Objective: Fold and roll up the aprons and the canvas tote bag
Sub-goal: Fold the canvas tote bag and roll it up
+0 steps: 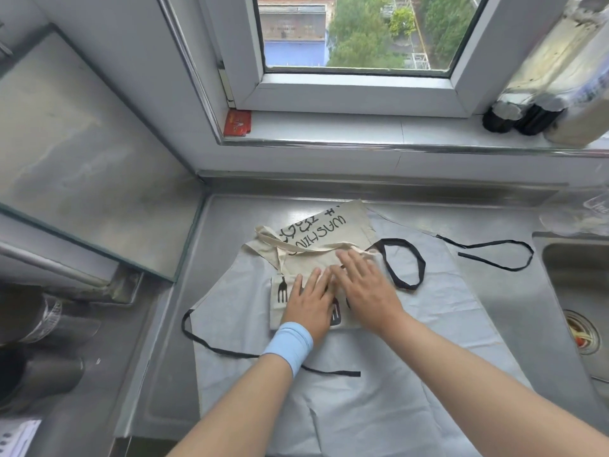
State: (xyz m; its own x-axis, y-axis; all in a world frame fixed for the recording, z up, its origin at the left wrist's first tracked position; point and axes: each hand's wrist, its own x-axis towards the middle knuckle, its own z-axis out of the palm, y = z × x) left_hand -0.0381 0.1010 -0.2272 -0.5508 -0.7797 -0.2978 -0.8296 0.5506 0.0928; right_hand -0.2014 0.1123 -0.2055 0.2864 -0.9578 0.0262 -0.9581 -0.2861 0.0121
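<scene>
A pale grey apron (379, 374) with black straps (405, 262) lies spread flat on the steel counter. On its upper part lies a beige canvas tote bag (323, 232) with black lettering, its handles towards me. A small beige folded cloth with a black fork print (280, 295) lies just below the bag. My left hand (309, 305), with a light blue band on the wrist, presses flat on that folded cloth. Beside it my right hand (365, 285) lies flat over the cloth and the bag's lower edge. Both hands have fingers spread and grip nothing.
A steel sink (576, 291) with a drain strainer is at the right. A glass-topped stove (82, 153) fills the left, with dark pots at the lower left. Bottles (527, 117) stand on the window sill, and a red card (237, 123) leans at its left end.
</scene>
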